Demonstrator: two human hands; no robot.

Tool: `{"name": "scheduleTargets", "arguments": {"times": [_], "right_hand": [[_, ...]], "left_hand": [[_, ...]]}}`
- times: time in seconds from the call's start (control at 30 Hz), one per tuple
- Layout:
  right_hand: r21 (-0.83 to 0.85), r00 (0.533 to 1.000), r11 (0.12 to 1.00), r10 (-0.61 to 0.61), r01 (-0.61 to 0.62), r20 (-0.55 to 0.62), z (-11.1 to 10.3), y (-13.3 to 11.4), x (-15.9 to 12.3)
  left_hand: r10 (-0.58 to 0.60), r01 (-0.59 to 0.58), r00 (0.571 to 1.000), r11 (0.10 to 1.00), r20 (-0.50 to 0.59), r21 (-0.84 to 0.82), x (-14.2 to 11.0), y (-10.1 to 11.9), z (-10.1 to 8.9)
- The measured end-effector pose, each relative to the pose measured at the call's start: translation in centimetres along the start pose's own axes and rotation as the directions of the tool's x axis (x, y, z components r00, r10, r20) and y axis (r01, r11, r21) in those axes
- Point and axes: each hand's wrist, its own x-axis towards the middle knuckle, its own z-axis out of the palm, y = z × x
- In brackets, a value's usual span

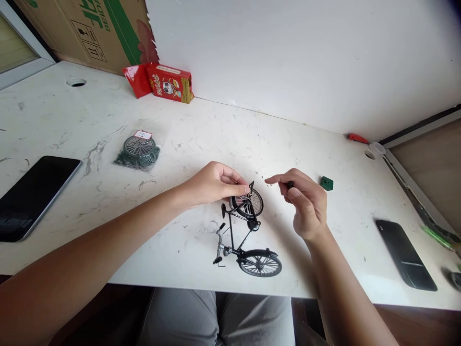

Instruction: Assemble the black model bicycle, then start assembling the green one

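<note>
A black model bicycle with silver handlebars lies near the table's front edge, its front wheel toward me. My left hand pinches it at the rear wheel, thumb and fingers closed around that end. To the right, apart from the bicycle, my right hand is curled with its index finger pointing left. Between its thumb and fingers sits a small dark piece, perhaps the end of a tool; most of it is hidden. Tiny dark bits lie on the table between my hands.
A clear bag of model parts and a phone lie left. At the back stands a red box beside a cardboard box. A green block and a black flat device are right.
</note>
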Motion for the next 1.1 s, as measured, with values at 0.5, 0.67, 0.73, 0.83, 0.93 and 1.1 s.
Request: {"name": "scheduleTargets", "arguments": {"times": [0.5,0.67,0.73,0.83,0.93,1.1], "right_hand": [[-0.231,0.968,0.950,0.235,-0.210,0.087,1.5,2.9,0.6],[-0.235,0.883,0.972,0.088,0.027,0.462,0.6,1.6,1.5],[-0.183,0.813,0.980,0.041,0.082,0.581,0.3,1.0,1.8],[-0.143,0.750,0.974,-0.037,0.174,0.660,0.3,0.3,1.7],[-0.208,0.724,0.921,-0.105,0.329,0.681,0.6,-0.4,1.0],[-0.416,0.633,0.675,-0.097,0.609,0.768,1.2,-1.8,0.2]], "left_hand": [[-0.019,0.016,1.000,0.993,0.020,0.114,-0.2,2.7,-7.5],[0.005,0.001,0.999,0.990,-0.037,0.140,0.2,2.2,-8.6],[-0.021,0.022,1.000,0.991,-0.012,0.134,0.2,2.1,-8.4],[-0.040,0.035,0.999,0.990,0.034,0.137,0.3,2.0,-8.0],[-0.033,0.025,0.998,0.986,0.047,0.167,0.3,1.9,-7.6],[-0.035,0.029,0.999,0.985,0.031,0.168,0.5,1.3,-7.6]]}}
